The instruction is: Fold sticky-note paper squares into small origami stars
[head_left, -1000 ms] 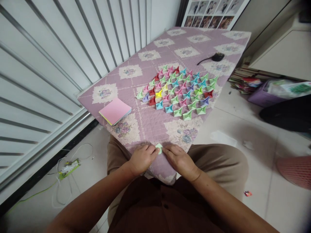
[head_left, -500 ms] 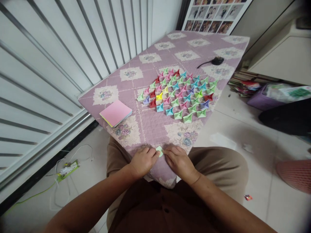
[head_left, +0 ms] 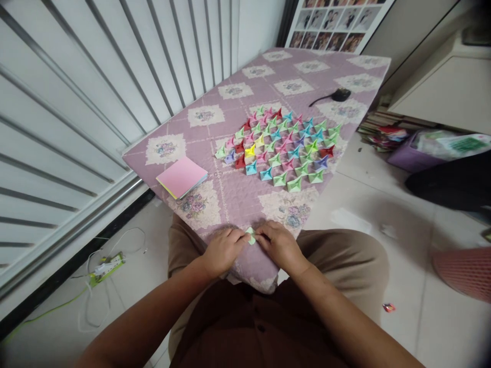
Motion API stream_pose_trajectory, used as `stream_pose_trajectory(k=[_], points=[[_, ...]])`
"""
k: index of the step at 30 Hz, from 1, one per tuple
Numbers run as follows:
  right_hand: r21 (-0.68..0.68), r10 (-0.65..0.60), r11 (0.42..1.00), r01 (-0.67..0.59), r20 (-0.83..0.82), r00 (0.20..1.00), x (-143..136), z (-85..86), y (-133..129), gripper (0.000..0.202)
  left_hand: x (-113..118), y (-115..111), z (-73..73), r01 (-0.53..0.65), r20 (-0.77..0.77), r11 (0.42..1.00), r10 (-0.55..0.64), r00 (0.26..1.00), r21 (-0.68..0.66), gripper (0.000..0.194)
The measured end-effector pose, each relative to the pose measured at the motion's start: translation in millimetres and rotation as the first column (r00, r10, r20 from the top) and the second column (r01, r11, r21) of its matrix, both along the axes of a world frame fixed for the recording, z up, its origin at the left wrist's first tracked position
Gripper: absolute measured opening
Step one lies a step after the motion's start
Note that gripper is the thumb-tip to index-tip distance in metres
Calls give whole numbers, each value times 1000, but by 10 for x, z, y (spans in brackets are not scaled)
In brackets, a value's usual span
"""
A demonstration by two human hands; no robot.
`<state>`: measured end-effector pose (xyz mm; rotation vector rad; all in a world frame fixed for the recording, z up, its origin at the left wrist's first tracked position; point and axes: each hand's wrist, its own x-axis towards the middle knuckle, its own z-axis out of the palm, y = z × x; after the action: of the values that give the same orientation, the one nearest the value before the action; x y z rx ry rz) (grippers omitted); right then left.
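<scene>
Head view: small light-green folded paper piece (head_left: 250, 236) sits low center of frame, on the near corner of the table, between both hands. Left hand (head_left: 224, 250) has thumb and index narrowed on its left edge, other fingers curled. Right hand (head_left: 282, 248) has thumb and fingertips drawn together on its right corner; the far-side fingers are partly hidden. Fold detail is too small to make out. Under it, purple quilted tablecloth (head_left: 245, 199) with cream floral patches. Left of center, a stack of square paper (head_left: 182, 176), pink on top, yellow and blue edges showing below. Center to right of center, folded paper shapes (head_left: 294, 184) stand in close slanting rows: green, pink, red, blue, purple, a couple of yellow. Upper right on the cloth, black object with a short cable (head_left: 340, 94); type unclear, any marking too small to read. Top of frame, photo board (head_left: 332, 23) with a white border and a grid of small pictures. White slatted panel (head_left: 115, 66) fills upper left. Lower left floor: green-and-white power strip (head_left: 107, 268) with cables, label not legible. Right edge: purple bin (head_left: 408, 153) with a packet (head_left: 470, 144) on top, green print blurred, can't read it. Below that, pink ribbed basket (head_left: 464, 271). Lower right floor, small red wrapper (head_left: 388, 307), print unreadable.
</scene>
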<state>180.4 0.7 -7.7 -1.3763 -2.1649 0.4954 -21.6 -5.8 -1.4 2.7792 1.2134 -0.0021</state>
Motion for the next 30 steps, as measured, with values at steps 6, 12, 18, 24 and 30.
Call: stream_pose_trajectory(k=[6, 12, 18, 24, 30], points=[[-14, 23, 1000, -23, -19, 1000, 31, -18, 7, 6, -29, -11, -39, -31, 27, 999, 31, 999, -19, 30], [-10, 37, 999, -37, -19, 999, 41, -62, 16, 7, -38, 14, -21, 16, 10, 1000, -16, 1000, -24, 29], [10, 31, 999, -31, -24, 999, 49, -79, 5, 8, -23, 25, -15, 29, -33, 999, -30, 999, -31, 30], [-8, 7, 1000, -7, -1, 1000, 27, -34, -21, 12, -11, 16, -9, 34, -21, 999, -34, 999, -7, 28], [-59, -74, 995, 80, 107, 991, -38, 3, -14, 15, -9, 25, -13, 41, -26, 999, -41, 999, -4, 27]])
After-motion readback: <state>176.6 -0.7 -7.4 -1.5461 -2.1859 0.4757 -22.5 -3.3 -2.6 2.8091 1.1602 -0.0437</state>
